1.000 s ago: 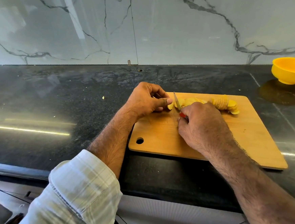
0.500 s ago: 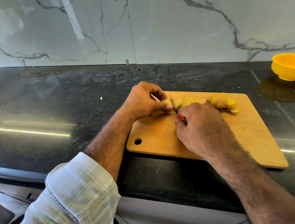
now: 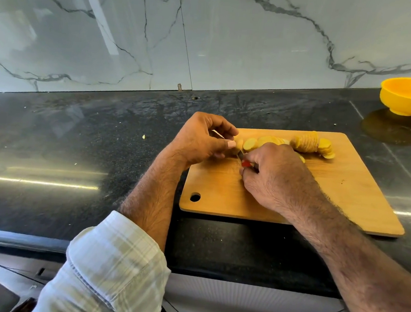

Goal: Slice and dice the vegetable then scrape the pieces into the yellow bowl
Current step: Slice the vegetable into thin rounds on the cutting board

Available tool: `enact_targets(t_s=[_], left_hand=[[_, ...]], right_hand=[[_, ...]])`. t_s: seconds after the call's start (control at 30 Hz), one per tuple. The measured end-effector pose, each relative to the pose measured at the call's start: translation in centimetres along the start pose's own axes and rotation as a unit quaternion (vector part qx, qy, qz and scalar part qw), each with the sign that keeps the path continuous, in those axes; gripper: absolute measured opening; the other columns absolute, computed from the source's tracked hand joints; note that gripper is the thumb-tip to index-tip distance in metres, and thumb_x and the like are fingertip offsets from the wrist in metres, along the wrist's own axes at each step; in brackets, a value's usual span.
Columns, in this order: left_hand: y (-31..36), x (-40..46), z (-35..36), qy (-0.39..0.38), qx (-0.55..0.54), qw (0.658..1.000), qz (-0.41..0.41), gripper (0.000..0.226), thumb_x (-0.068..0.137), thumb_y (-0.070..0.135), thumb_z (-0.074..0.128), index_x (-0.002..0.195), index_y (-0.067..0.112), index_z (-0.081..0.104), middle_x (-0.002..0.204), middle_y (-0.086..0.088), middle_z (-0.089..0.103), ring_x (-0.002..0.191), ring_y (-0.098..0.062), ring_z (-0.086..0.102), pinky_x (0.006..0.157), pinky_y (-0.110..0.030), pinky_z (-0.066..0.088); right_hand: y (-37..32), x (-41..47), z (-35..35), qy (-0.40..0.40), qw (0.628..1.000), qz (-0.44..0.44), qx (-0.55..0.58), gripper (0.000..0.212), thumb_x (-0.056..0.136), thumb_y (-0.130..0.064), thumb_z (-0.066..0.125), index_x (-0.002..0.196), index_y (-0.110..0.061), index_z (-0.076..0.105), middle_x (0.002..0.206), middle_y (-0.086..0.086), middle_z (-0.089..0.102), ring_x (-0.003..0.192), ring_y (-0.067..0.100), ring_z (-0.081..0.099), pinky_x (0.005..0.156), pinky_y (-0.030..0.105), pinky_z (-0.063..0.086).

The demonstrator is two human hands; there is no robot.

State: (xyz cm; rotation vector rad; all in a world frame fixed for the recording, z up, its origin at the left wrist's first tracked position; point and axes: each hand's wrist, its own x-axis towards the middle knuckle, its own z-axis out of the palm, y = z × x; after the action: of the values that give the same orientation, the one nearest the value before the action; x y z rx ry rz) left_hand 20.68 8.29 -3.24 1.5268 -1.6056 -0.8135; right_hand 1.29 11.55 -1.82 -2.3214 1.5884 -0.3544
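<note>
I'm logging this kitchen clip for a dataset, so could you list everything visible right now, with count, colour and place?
cutting board: one, light wood, on the counter, hole at its near left corner
vegetable slices: a row of many, yellow, along the board's far edge
vegetable end piece: one, yellow, at the left end of the row
knife: one, red handle, blade mostly hidden, between the hands
yellow bowl: one, far right on the counter, apart from the board
counter: one, dark speckled stone, a few pale scraps on it
wall: white marble with grey veins
sleeve: one, pale checked, on the left arm
left hand: holds the end piece
right hand: grips the knife
</note>
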Motion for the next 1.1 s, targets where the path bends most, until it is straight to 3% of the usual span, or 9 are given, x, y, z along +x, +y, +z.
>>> enact_targets(t_s=[0.1, 0.23, 0.43, 0.6, 0.77, 0.93, 1.1], left_hand=[[-0.1, 0.1, 0.3, 0.003, 0.06, 0.998, 0.001, 0.017, 0.084, 0.021, 0.089, 0.099, 0.021, 0.08, 0.092, 0.005, 0.078, 0.073, -0.008, 0.07, 0.071, -0.025, 0.059], [-0.1, 0.1, 0.5, 0.003, 0.106, 0.994, 0.021, 0.023, 0.081, 0.035, 0.09, 0.1, 0.029, 0.079, 0.094, 0.012, 0.076, 0.071, -0.001, 0.063, 0.07, -0.02, 0.053], [0.0, 0.0, 0.4, 0.005, 0.063, 0.998, 0.028, 0.023, 0.084, 0.016, 0.088, 0.105, 0.023, 0.081, 0.095, 0.001, 0.077, 0.079, -0.012, 0.075, 0.067, -0.023, 0.061], [-0.2, 0.0, 0.4, 0.025, 0.067, 0.997, 0.039, 0.013, 0.087, 0.015, 0.085, 0.099, 0.019, 0.082, 0.092, 0.003, 0.079, 0.082, -0.011, 0.077, 0.07, -0.026, 0.064], [-0.6, 0.3, 0.3, 0.045, 0.08, 0.995, 0.037, 0.014, 0.087, 0.017, 0.086, 0.1, 0.021, 0.084, 0.091, 0.008, 0.079, 0.084, -0.003, 0.075, 0.072, -0.016, 0.06], [-0.9, 0.7, 0.6, 0.061, 0.079, 0.995, 0.02, 0.016, 0.084, 0.024, 0.087, 0.1, 0.022, 0.084, 0.091, 0.009, 0.079, 0.085, -0.004, 0.075, 0.073, -0.018, 0.061], [-1.1, 0.9, 0.7, 0.069, 0.094, 0.993, 0.023, 0.011, 0.084, 0.026, 0.088, 0.093, 0.024, 0.083, 0.093, 0.009, 0.078, 0.086, -0.004, 0.074, 0.076, -0.023, 0.062]], right_hand=[[0.3, -0.1, 0.1, 0.013, 1.0, -0.001, -0.014, 0.035, 0.096, -0.042, 0.064, 0.127, -0.028, 0.07, 0.099, 0.002, 0.064, 0.085, 0.017, 0.063, 0.072, 0.031, 0.06], [0.3, 0.1, -0.3, 0.007, 0.999, 0.003, -0.032, 0.034, 0.097, -0.042, 0.061, 0.127, -0.027, 0.069, 0.1, 0.003, 0.065, 0.088, 0.019, 0.063, 0.077, 0.034, 0.062], [0.4, 0.1, 0.2, 0.067, 0.997, -0.016, -0.043, 0.027, 0.096, -0.042, 0.06, 0.112, -0.024, 0.072, 0.087, 0.001, 0.063, 0.075, 0.016, 0.061, 0.064, 0.029, 0.059], [0.3, 0.1, 0.1, 0.072, 0.997, -0.023, -0.035, 0.024, 0.097, -0.04, 0.059, 0.106, -0.022, 0.072, 0.085, 0.003, 0.062, 0.073, 0.017, 0.059, 0.056, 0.024, 0.047], [0.2, -0.2, 0.3, 0.09, 0.995, -0.033, -0.029, 0.025, 0.097, -0.04, 0.059, 0.109, -0.024, 0.074, 0.085, 0.001, 0.065, 0.073, 0.016, 0.062, 0.065, 0.031, 0.06], [0.0, -0.7, 0.0, 0.116, 0.992, -0.053, -0.01, 0.029, 0.1, -0.039, 0.058, 0.118, -0.023, 0.073, 0.102, 0.002, 0.072, 0.084, 0.016, 0.066, 0.075, 0.034, 0.063], [0.0, -0.6, 0.1, 0.107, 0.993, -0.054, -0.023, 0.028, 0.101, -0.039, 0.056, 0.117, -0.023, 0.072, 0.088, -0.001, 0.067, 0.075, 0.013, 0.063, 0.071, 0.032, 0.062]])
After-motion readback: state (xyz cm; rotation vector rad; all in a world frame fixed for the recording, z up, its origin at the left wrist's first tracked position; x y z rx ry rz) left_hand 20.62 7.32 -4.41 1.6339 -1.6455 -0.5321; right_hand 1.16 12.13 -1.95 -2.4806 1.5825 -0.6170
